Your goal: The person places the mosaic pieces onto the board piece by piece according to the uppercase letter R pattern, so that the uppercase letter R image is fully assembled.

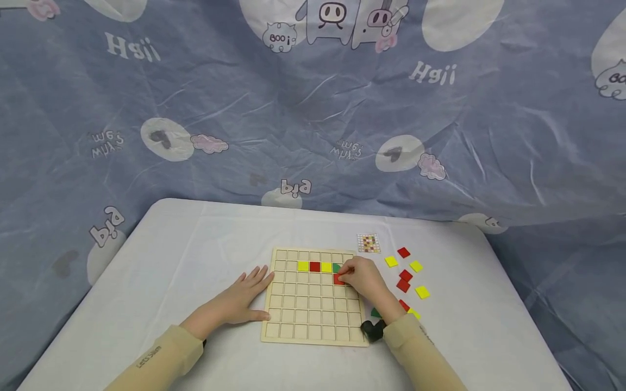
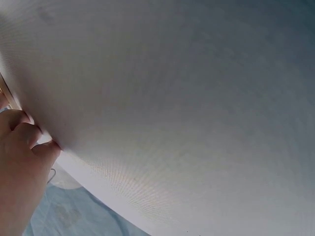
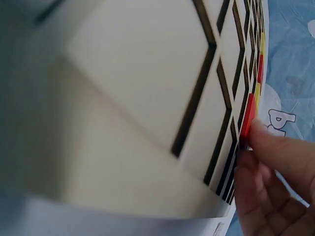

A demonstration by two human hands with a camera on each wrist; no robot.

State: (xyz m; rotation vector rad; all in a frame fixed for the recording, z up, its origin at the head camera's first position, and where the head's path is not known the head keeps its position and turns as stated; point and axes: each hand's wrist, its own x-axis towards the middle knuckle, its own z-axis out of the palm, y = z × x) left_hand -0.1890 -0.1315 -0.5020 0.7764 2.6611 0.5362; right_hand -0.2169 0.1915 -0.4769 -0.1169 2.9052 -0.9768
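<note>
- Backdrop (image 1: 274,108): blue-grey printed fabric, softly wrinkled, hung behind the table.
- Tablecloth (image 1: 230,358): smooth white sheet with faint creases.
- Left hand (image 1: 239,301): fingers extended and spread apart, thumb well separated. Fingertips and thumb touch the left edge of the board; nothing is gripped.
- Board (image 1: 308,304): flat, square, pale wood-toned panel, divided by raised strips into square cells. It lies on the tablecloth between the hands.
- Row tiles (image 1: 315,266): four thin pieces in the second row from the far edge, in the order yellow, red, yellow, green.
- Red tile (image 1: 337,279): flat, square, at the cell just nearer than the green piece. Full seating in the cell cannot be confirmed.
- Right hand (image 1: 364,276): thumb and fingers brought together, pinching the red tile.
- Card (image 1: 368,243): small printed sheet with a coloured grid, just beyond the board's far right corner.
- Loose tiles (image 1: 403,285): flat red and yellow squares, scattered right of the board; two red ones touch or overlap.
</note>
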